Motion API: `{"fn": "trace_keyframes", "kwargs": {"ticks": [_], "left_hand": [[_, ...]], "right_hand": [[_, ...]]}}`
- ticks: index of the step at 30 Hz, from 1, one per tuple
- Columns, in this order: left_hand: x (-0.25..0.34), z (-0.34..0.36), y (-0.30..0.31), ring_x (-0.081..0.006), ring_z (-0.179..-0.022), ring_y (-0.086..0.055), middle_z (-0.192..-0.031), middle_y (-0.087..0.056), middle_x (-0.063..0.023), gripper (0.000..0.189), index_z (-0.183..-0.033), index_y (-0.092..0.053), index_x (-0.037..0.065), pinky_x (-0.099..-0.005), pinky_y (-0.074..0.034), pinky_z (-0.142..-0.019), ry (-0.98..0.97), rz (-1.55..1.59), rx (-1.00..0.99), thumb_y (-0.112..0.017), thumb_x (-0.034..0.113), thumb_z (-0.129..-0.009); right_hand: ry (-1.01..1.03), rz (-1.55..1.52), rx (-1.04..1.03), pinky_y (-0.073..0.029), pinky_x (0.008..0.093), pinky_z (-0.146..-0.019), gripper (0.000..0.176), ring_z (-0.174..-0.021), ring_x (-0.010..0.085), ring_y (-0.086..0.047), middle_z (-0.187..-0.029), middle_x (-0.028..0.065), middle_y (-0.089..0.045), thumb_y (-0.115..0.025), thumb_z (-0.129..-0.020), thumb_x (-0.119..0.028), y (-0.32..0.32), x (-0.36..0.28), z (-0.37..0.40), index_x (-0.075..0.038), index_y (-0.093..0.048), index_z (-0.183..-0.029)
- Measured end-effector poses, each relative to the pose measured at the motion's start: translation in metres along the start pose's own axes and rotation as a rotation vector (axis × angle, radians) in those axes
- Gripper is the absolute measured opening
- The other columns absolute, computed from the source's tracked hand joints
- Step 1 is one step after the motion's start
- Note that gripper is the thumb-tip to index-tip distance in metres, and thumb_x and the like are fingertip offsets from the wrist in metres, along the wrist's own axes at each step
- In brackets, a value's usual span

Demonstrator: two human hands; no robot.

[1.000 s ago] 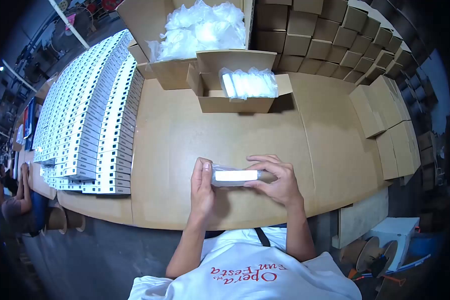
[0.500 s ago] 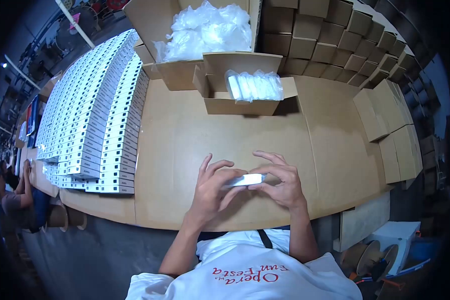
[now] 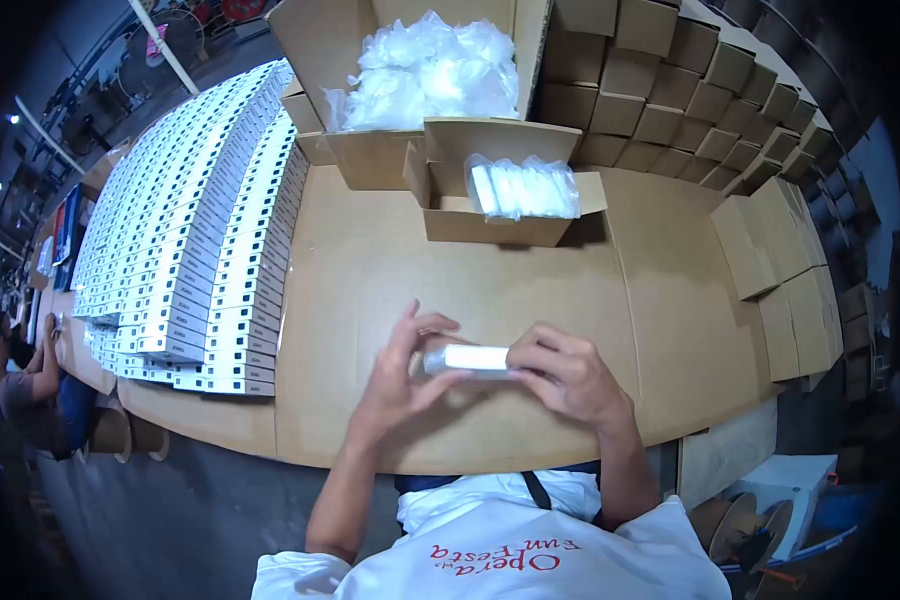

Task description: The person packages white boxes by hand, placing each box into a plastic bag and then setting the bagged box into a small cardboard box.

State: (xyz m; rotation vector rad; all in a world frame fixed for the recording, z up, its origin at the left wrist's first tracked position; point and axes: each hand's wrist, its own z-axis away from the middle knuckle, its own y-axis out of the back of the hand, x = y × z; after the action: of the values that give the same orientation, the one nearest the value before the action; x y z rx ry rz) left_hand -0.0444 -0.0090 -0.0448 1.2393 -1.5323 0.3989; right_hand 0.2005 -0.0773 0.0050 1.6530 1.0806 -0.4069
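Observation:
A small white box in a clear plastic bag (image 3: 477,357) is held level above the cardboard-covered table, close to its front edge. My right hand (image 3: 570,372) pinches the right end of it between thumb and bent fingers. At the other end, my left hand (image 3: 395,375) holds it loosely: the thumb lies along the lower edge and the index finger arches above, apart from it. Beyond my hands, an open carton (image 3: 495,230) contains a row of bagged white packs (image 3: 525,190).
Stacks of white boxes (image 3: 185,260) fill the table's left side. A large carton (image 3: 370,165) of clear plastic bags (image 3: 435,75) stands at the back. Brown cartons (image 3: 660,85) are piled behind, others (image 3: 800,310) at right. Another person (image 3: 35,385) sits far left.
My right hand has moved right and down, and its fingers have closed around the pack's end. My left hand has shifted left, and more of the pack shows between the hands.

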Motion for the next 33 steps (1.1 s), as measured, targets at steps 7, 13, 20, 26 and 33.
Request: {"fn": "trace_keyframes", "kwargs": {"ticks": [7, 13, 20, 26, 33], "left_hand": [[-0.012, -0.083, 0.103, -0.0274, -0.111, -0.065, -0.116, -0.068, -0.0169, 0.047, -0.135, -0.05, -0.001, -0.0404, -0.048, -0.104, -0.086, -0.204, 0.386, -0.07, 0.014, -0.095], [-0.035, -0.169, 0.193, -0.0276, -0.106, -0.068, -0.117, -0.071, -0.017, 0.042, -0.13, -0.056, 0.002, -0.0396, -0.052, -0.095, -0.086, -0.535, 0.515, -0.07, 0.021, -0.096], [-0.08, -0.245, 0.269, -0.0308, -0.106, -0.07, -0.117, -0.072, -0.0167, 0.037, -0.123, -0.061, 0.002, -0.0408, -0.055, -0.09, -0.009, -0.756, 0.519, -0.069, 0.024, -0.095], [-0.108, -0.281, 0.301, -0.0315, -0.109, -0.067, -0.115, -0.072, -0.0149, 0.033, -0.117, -0.066, 0.004, -0.0428, -0.052, -0.095, 0.085, -0.874, 0.493, -0.067, 0.027, -0.093], [-0.14, -0.317, 0.33, -0.0349, -0.104, -0.069, -0.109, -0.073, -0.0152, 0.026, -0.108, -0.067, 0.004, -0.0462, -0.053, -0.09, 0.041, -1.089, 0.539, -0.07, 0.02, -0.088]], "right_hand": [[-0.044, -0.037, 0.622, -0.056, 0.0264, -0.06, 0.019, -0.069, 0.0142, -0.066, -0.088, 0.0084, -0.06, -0.076, -0.085, 0.008, -0.016, 0.027, -0.075, 0.003, -0.065, -0.099], [-0.082, 0.084, 0.772, -0.065, 0.026, -0.059, 0.016, -0.075, 0.0171, -0.068, -0.096, 0.012, -0.061, -0.072, -0.089, 0.006, -0.041, 0.054, -0.132, 0.006, -0.064, -0.103], [-0.171, 0.228, 0.69, -0.066, 0.03, -0.056, 0.015, -0.075, 0.024, -0.069, -0.097, 0.0146, -0.062, -0.072, -0.089, 0.004, -0.061, 0.066, -0.146, 0.005, -0.066, -0.103], [-0.21, 0.463, 0.632, -0.058, 0.0369, -0.059, 0.012, -0.072, 0.03, -0.067, -0.09, 0.0158, -0.061, -0.074, -0.086, 0.003, -0.067, 0.076, -0.149, 0.004, -0.067, -0.096], [-0.364, 0.528, 0.591, -0.054, 0.0443, -0.067, 0.009, -0.074, 0.0353, -0.065, -0.09, 0.0177, -0.061, -0.074, -0.084, 0.001, -0.08, 0.078, -0.164, 0.004, -0.067, -0.087]]}}
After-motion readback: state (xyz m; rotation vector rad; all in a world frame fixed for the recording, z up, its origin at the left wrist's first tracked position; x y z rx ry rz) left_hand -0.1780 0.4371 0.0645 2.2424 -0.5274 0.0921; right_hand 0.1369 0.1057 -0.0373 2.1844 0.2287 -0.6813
